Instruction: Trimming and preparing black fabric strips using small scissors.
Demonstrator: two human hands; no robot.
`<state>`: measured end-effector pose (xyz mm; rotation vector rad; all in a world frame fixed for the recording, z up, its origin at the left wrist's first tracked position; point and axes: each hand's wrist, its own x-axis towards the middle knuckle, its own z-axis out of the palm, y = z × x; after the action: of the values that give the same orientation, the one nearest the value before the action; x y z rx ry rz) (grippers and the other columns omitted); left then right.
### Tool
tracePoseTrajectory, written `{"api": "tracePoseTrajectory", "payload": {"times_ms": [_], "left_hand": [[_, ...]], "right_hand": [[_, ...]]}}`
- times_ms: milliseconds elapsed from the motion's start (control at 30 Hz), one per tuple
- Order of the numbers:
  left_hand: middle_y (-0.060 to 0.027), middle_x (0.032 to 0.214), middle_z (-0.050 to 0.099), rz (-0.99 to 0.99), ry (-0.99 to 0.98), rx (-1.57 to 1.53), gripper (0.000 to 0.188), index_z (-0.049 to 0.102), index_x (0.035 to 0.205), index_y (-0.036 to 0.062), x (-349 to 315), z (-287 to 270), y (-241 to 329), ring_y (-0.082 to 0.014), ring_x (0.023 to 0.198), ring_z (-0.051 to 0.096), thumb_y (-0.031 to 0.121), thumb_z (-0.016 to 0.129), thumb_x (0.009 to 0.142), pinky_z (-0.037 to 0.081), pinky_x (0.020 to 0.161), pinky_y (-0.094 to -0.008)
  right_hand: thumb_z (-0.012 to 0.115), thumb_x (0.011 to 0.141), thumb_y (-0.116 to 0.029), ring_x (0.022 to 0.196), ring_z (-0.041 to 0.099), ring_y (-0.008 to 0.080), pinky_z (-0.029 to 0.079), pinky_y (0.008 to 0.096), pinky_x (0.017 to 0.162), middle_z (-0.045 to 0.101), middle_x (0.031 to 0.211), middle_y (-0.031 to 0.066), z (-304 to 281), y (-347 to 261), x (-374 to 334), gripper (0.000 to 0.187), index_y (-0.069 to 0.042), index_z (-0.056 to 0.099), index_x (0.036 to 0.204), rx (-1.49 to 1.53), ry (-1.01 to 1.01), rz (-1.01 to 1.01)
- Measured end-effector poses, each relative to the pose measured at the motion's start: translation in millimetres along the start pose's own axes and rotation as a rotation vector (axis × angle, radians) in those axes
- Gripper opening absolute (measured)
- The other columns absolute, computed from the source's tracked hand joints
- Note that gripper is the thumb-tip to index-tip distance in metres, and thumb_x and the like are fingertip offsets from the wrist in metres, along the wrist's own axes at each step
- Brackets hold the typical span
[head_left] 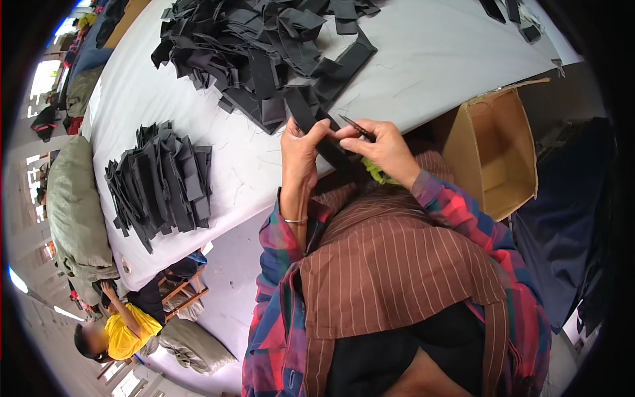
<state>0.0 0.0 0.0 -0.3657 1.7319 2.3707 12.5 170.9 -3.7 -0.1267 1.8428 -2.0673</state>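
Observation:
At the near edge of the white table (238,175), my left hand (301,155) is closed on a dark grey fabric strip (336,153). The strip runs between the pile and my lap. My right hand (383,149) meets the left at the fingertips and grips a slim black pointed tool (357,128), its tip aimed up and left. Whether it is snips or tweezers does not show. A large loose pile of dark fabric strips (258,40) lies just beyond my hands. Left of them sits a neater stack of similar pieces (162,178).
An open cardboard box (489,155) stands at the table's edge, right of my arm. Dark blue cloth (562,225) hangs beyond it. Black objects (512,13) lie at the far right. A full grey-green sack (78,205) and a person in yellow (132,331) are at the left.

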Motion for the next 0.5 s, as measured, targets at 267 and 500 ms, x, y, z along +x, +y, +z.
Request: {"api": "tracePoseTrajectory", "payload": {"times_ms": [267,500], "left_hand": [[-0.0165,0.107,0.066,-0.038,-0.037,0.074,0.031,0.051,0.112,-0.0046,4.0,3.4,-6.0,-0.0195,0.094,0.065,0.002,0.053,0.082,0.046,0.09,-0.0301],[-0.0181,0.112,0.063,-0.065,-0.09,0.049,0.038,0.046,0.118,-0.0053,7.5,1.1,-9.4,-0.0222,0.1,0.063,0.0,0.049,0.081,0.044,0.094,-0.0315]], "right_hand": [[0.069,0.081,-0.025,0.084,0.064,0.0261,0.05,0.033,0.071,0.068,0.094,0.0073,-42.1,-15.9,-10.6,0.029,-0.01,0.066,0.105,-0.678,0.171,-0.217],[0.069,0.078,-0.022,0.076,0.059,0.0235,0.043,0.0356,0.068,0.065,0.086,0.0022,-44.1,-2.6,0.4,0.018,-0.014,0.068,0.093,-0.915,0.08,-0.368]]}}
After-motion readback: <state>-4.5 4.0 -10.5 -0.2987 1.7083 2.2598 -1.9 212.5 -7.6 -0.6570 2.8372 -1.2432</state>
